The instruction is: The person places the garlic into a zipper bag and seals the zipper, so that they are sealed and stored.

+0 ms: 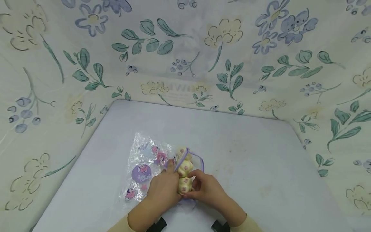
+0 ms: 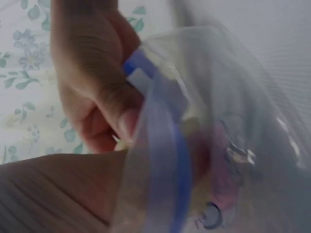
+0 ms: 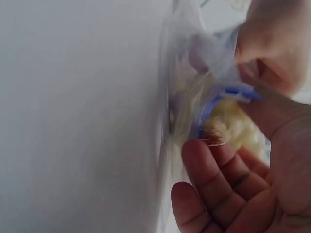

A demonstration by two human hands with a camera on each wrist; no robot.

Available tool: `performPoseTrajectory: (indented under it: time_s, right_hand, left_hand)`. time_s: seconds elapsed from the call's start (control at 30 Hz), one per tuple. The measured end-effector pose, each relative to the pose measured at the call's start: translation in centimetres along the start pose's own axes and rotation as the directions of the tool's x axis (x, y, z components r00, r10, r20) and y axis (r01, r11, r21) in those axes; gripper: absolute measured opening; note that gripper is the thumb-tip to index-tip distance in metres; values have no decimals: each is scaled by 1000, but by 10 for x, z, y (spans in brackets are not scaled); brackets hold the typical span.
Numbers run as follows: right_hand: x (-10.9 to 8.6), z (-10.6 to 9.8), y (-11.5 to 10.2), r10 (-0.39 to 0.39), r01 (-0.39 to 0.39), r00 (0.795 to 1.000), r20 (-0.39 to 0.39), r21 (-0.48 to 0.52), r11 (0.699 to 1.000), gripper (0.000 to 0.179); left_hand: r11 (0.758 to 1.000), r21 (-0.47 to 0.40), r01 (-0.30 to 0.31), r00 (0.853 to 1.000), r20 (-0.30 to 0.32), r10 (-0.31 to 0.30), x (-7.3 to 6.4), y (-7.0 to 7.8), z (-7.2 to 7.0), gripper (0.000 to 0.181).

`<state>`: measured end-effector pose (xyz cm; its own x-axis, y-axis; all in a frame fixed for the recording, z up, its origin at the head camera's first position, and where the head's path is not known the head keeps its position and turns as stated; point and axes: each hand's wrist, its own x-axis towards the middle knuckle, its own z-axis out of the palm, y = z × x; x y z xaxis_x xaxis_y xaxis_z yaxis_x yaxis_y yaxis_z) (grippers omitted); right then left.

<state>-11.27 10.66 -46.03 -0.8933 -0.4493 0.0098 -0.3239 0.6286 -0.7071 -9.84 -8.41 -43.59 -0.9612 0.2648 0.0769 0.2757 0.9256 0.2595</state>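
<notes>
A clear zip bag printed with pink cartoon figures and a purple round label lies on the table. Its purple-blue zip strip loops around a puffy yellow piece with pink patches, bunched into lumps at the bag's mouth. My left hand grips the bag along the left side of the lumps, index finger stretched forward over the film. From the other side, my right hand holds the lower lumps between thumb and fingers. In the right wrist view, a frayed tan tuft shows beside the right fingertips.
The white table stretches to both sides and behind the bag. Floral-printed sheeting stands around its back and sides. Two dark straps show near the wrists at the bottom edge.
</notes>
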Motion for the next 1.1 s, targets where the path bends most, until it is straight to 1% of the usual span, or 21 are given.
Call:
performPoseTrajectory:
  time_s: [0.1, 0.17, 0.27, 0.33, 0.4, 0.47, 0.53, 0.57, 0.63, 0.7, 0.73, 0.77, 0.8, 0.83, 0.87, 0.9, 0.93, 0.97, 1.0, 1.03, 1.1]
  right_hand:
    - [-2, 2, -3, 13, -13, 1000, 7, 29, 999, 48]
    - [-4, 3, -5, 2, -2, 1000, 9, 19, 1000, 40]
    - [-10, 0, -5, -40, 40, 998, 51, -9, 999, 28]
    - [-14, -6, -2, -75, 75, 993, 93, -6, 997, 20]
    - [-18, -14, 4, -110, 107, 988, 113, 34, 994, 14]
    - [-20, -23, 11, -138, 131, 987, 83, 82, 988, 8]
    - [-19, -34, 17, -164, 163, 986, -4, 117, 980, 6]
    - [-17, -40, 19, -179, 184, 982, -57, 118, 976, 6]
    - [-12, -51, 21, -225, 234, 962, -157, 47, 971, 12]
    - [-5, -61, 22, -298, 279, 930, -215, -112, 954, 26]
    - [1, -65, 22, -333, 287, 918, -217, -218, 933, 34]
    - [6, -68, 21, -372, 294, 905, -206, -328, 898, 41]
    - [13, -71, 20, -404, 296, 896, -182, -435, 851, 49]
    - [21, -71, 19, -435, 304, 889, -144, -525, 795, 56]
    - [29, -71, 17, -449, 308, 888, -98, -599, 739, 62]
    - [37, -70, 15, -449, 314, 892, -47, -651, 691, 65]
    - [44, -69, 14, -448, 326, 894, -4, -681, 656, 66]
    - [49, -68, 14, -449, 342, 893, 33, -699, 628, 64]
    - [54, -67, 14, -455, 361, 888, 65, -711, 603, 60]
    - [57, -67, 14, -465, 378, 881, 86, -719, 584, 54]
    - [60, -67, 16, -495, 405, 864, 98, -719, 565, 39]
  left_hand:
    - [996, -80, -34, 999, 7, 35, -3, 0, -7, 56]
    - [991, -132, -38, 999, 23, 41, -6, -1, -11, 63]
    - [977, -212, -30, 999, 26, 36, -11, -4, -14, 71]
    - [971, -239, -30, 1000, -12, 28, -14, -6, -14, 70]
    - [966, -248, -72, 994, -99, 49, -18, -7, -12, 63]
    - [964, -237, -122, 978, -197, 75, -22, -8, -9, 61]
    - [965, -197, -173, 950, -293, 110, -23, -10, -7, 59]
    - [965, -173, -196, 934, -332, 130, -23, -11, -6, 60]
    - [964, -141, -227, 909, -386, 158, -23, -12, -5, 62]
    - [961, -104, -256, 884, -427, 189, -22, -13, -4, 62]
    - [958, -87, -272, 868, -452, 205, -22, -14, -4, 62]
    - [954, -72, -289, 850, -479, 221, -23, -14, -4, 59]
    - [951, -60, -303, 831, -506, 233, -24, -14, -4, 57]
    - [948, -56, -314, 816, -527, 238, -26, -15, -5, 52]
    - [944, -50, -326, 796, -552, 246, -30, -15, -6, 44]
    - [944, -36, -327, 782, -571, 249, -34, -15, -6, 39]
    - [946, -25, -323, 776, -579, 250, -39, -13, -5, 37]
    - [949, -18, -315, 781, -573, 248, -45, -11, -4, 37]
    - [954, -17, -298, 801, -548, 241, -51, -8, -3, 40]
    - [962, -17, -271, 835, -501, 226, -57, -5, -1, 46]
    - [980, -1, -197, 909, -375, 182, -66, 1, 3, 56]
